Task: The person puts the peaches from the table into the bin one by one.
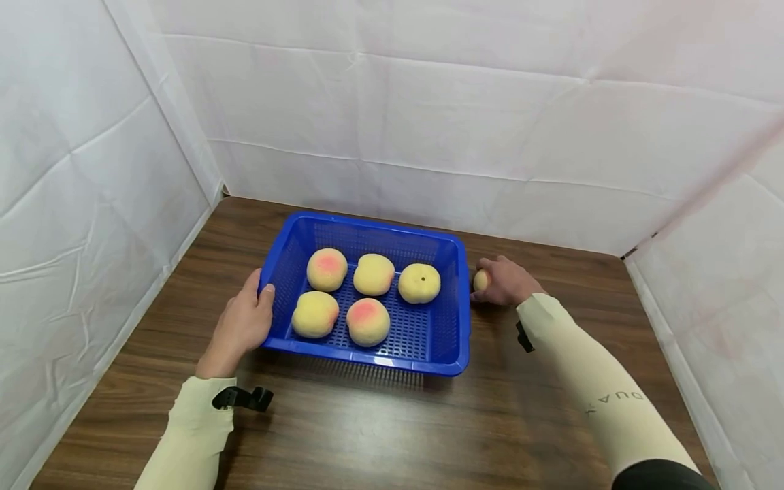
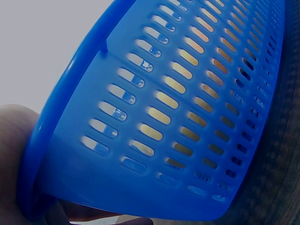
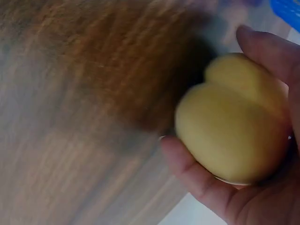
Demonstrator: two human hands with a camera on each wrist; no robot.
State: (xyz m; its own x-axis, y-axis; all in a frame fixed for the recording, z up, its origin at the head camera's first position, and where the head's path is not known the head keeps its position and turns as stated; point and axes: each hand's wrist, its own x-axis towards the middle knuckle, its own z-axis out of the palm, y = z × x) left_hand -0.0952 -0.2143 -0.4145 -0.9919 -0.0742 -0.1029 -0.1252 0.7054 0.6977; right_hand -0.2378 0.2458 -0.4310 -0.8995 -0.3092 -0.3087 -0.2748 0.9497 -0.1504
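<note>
A blue plastic basket (image 1: pixel 444 306) with slotted walls holds several yellow-and-pink peaches (image 1: pixel 368 322). My left hand (image 1: pixel 245 320) grips its left rim, thumb over the top; in the left wrist view the slotted wall (image 2: pixel 117 183) fills most of the picture, with part of the hand at the lower left. Just beyond the basket's right side, my right hand (image 1: pixel 507 282) holds another peach (image 3: pixel 229 126). In the right wrist view, thumb and fingers curl round this creased yellow fruit, over the wood. From the head view most of it is hidden by the hand.
The dark brown wooden table (image 1: pixel 367 429) lies under everything. White sheeting hangs behind it as a back wall (image 1: pixel 429 116), with more on the left side (image 1: pixel 79 204) and right side (image 1: pixel 723 292). Each wrist wears a black strap (image 1: pixel 245 398).
</note>
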